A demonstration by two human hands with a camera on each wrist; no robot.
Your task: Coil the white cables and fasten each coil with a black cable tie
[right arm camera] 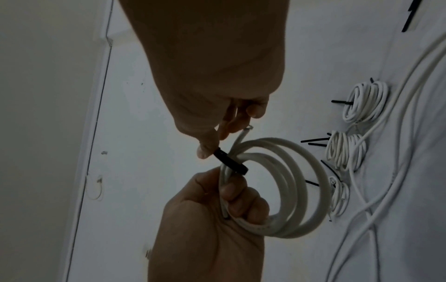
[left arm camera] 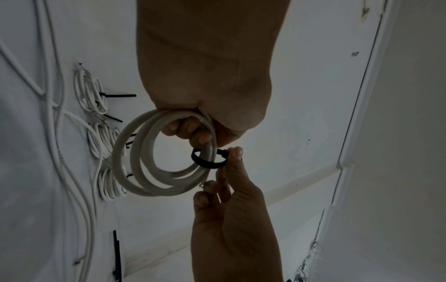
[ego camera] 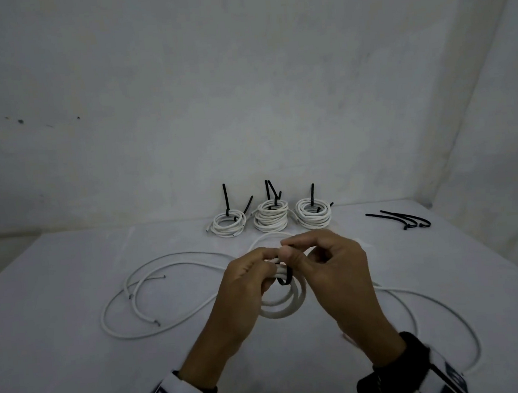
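Observation:
My left hand (ego camera: pixel 265 266) grips a small white cable coil (ego camera: pixel 284 307) above the table, its fingers (left arm camera: pixel 190 131) curled through the loops. A black cable tie (ego camera: pixel 285 279) wraps the coil's strands as a loose loop (left arm camera: pixel 207 162). My right hand (ego camera: pixel 289 251) pinches the tie's end between thumb and fingertip (right arm camera: pixel 205 150), right beside the left thumb. In the right wrist view the tie (right arm camera: pixel 233 163) sits just above the left hand (right arm camera: pixel 236 198), and a cut cable end pokes out past it. Three tied coils (ego camera: pixel 270 218) stand in a row by the back wall.
Spare black ties (ego camera: pixel 400 220) lie at the back right of the white table (ego camera: pixel 61 354). Loose white cables sprawl in loops at the left (ego camera: pixel 163 261) and the right (ego camera: pixel 443 308) of my hands. Walls close off the back and the right side.

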